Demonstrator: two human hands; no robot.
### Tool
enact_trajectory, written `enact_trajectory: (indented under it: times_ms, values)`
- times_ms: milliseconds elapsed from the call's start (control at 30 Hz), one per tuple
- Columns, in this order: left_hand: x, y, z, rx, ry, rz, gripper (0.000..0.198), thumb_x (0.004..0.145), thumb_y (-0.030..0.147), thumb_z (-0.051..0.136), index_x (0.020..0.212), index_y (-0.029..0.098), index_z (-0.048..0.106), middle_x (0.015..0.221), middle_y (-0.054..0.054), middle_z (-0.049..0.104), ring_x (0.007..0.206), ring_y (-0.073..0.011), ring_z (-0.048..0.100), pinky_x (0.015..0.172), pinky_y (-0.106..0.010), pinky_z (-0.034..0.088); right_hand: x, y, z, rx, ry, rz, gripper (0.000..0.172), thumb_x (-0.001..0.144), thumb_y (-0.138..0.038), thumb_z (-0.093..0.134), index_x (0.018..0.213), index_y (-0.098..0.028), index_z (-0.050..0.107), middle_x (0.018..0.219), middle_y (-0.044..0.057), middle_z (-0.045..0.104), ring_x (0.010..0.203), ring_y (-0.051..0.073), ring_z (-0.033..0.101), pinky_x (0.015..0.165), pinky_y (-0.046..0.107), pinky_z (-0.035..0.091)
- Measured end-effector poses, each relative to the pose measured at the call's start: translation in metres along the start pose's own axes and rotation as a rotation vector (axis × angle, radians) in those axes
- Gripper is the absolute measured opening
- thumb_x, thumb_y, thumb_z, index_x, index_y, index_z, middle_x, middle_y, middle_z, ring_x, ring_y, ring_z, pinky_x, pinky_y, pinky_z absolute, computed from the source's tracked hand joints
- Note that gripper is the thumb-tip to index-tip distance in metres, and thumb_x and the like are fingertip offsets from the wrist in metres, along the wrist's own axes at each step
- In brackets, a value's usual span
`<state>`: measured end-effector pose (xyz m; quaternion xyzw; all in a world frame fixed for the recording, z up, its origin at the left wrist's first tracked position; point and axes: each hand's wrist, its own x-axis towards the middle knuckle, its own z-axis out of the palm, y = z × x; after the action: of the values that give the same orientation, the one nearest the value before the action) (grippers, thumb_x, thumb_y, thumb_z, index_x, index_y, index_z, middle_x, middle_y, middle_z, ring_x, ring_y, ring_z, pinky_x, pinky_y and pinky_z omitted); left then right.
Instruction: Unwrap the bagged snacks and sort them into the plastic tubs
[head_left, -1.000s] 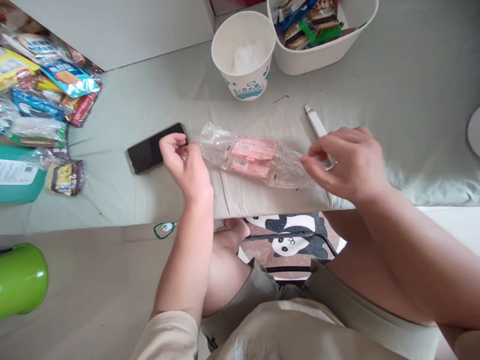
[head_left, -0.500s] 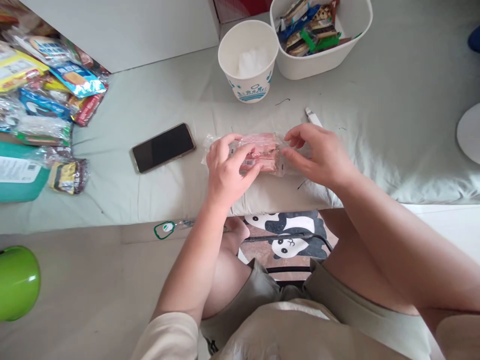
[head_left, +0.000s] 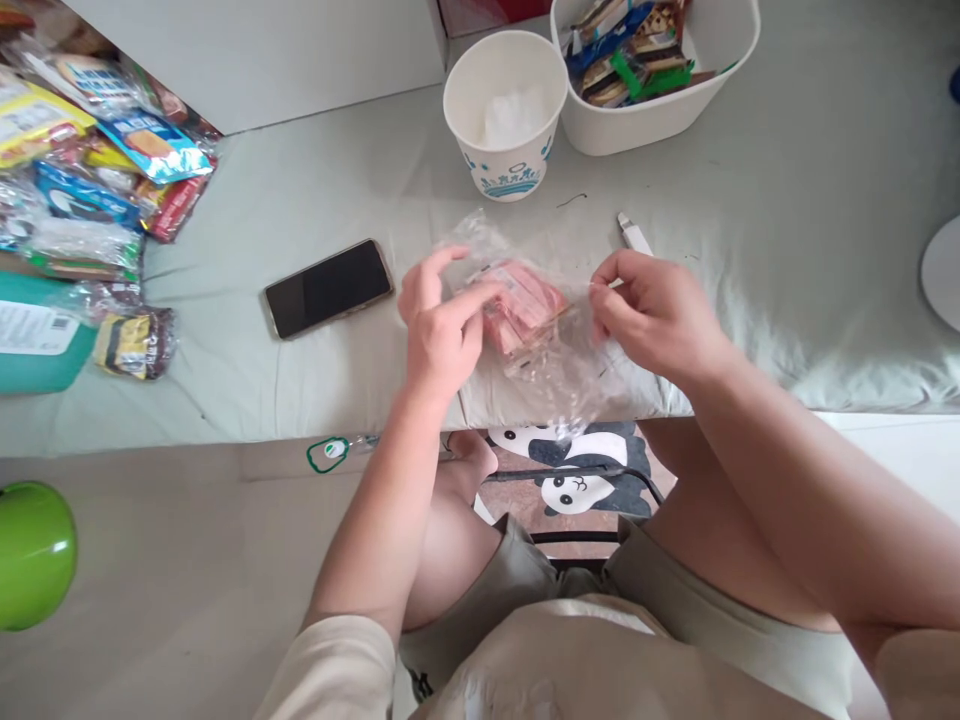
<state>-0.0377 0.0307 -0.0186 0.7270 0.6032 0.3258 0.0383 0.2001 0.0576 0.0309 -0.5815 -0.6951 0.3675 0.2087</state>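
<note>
A pink packet in clear plastic wrap (head_left: 525,300) lies tilted between my hands, near the front edge of the cloth-covered surface. My left hand (head_left: 446,325) is at its left side, fingers apart, with the index finger reaching over the pink part. My right hand (head_left: 652,310) is closed in a pinch at the right, beside the upper right edge of the clear wrap; the pinched part looks like thin film. Loose clear plastic spreads above and below the pink part. A small white tool (head_left: 634,236) lies just behind my right hand.
A paper cup (head_left: 514,170) with white tissue stands behind the packet, beside a white bin (head_left: 637,130) of wrapped snacks. A phone (head_left: 328,288) lies left. Many snack packets (head_left: 157,145) and a teal package (head_left: 37,350) are at far left.
The packet has turned clockwise and its clear wrap has spread out above and below. My right hand has closed into a pinch and shifted slightly right; my left hand has moved a little left.
</note>
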Motion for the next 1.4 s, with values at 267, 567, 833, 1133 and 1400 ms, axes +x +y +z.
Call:
enact_trajectory:
  times_ms: [267, 567, 833, 1133, 1400]
  values:
    - [-0.004, 0.046, 0.003, -0.068, 0.089, 0.111, 0.011, 0.090, 0.031, 0.070, 0.086, 0.021, 0.071, 0.100, -0.008, 0.064, 0.094, -0.0238, 0.063, 0.090, -0.041, 0.053, -0.007, 0.011, 0.012, -0.469, 0.257, -0.121, 0.032, 0.089, -0.018, 0.048, 0.117, -0.022, 0.062, 0.114, 0.014, 0.066, 0.093, 0.025, 0.062, 0.065, 0.034, 0.040]
    - [-0.002, 0.080, 0.010, 0.143, -0.091, -0.109, 0.048, 0.072, 0.038, 0.092, 0.054, 0.019, 0.051, 0.097, -0.010, 0.062, 0.099, -0.0315, 0.060, 0.082, -0.044, 0.045, 0.005, 0.008, 0.013, -0.407, 0.093, -0.090, 0.033, 0.089, -0.020, 0.050, 0.120, -0.021, 0.060, 0.070, 0.001, 0.061, 0.061, 0.018, 0.049, 0.063, 0.032, 0.035]
    - [-0.006, 0.067, 0.010, -0.031, 0.021, -0.072, 0.032, 0.072, 0.012, 0.070, 0.051, 0.019, 0.046, 0.090, -0.008, 0.061, 0.084, -0.0223, 0.057, 0.078, -0.040, 0.045, 0.007, -0.002, 0.010, -0.464, 0.070, 0.048, 0.041, 0.084, -0.015, 0.052, 0.124, -0.019, 0.059, 0.063, 0.000, 0.056, 0.057, 0.017, 0.037, 0.061, 0.031, 0.027]
    - [-0.018, 0.011, -0.030, -0.475, 0.141, -0.519, 0.024, 0.067, 0.020, 0.052, 0.046, 0.021, 0.041, 0.069, -0.003, 0.048, 0.067, -0.0154, 0.047, 0.056, -0.033, 0.032, 0.005, 0.006, 0.012, -0.579, 0.143, -0.019, 0.039, 0.086, -0.018, 0.049, 0.121, -0.023, 0.064, 0.108, 0.009, 0.068, 0.061, 0.014, 0.039, 0.057, 0.031, 0.019]
    - [-0.031, -0.005, -0.089, -0.043, -0.096, -0.783, 0.030, 0.071, 0.025, 0.055, 0.050, 0.023, 0.034, 0.053, 0.002, 0.025, 0.056, -0.0136, 0.030, 0.057, -0.034, 0.022, 0.005, -0.001, -0.006, -0.614, 0.168, -0.059, 0.033, 0.084, -0.011, 0.054, 0.110, -0.022, 0.072, 0.115, 0.015, 0.067, 0.100, 0.029, 0.059, 0.061, 0.032, 0.030]
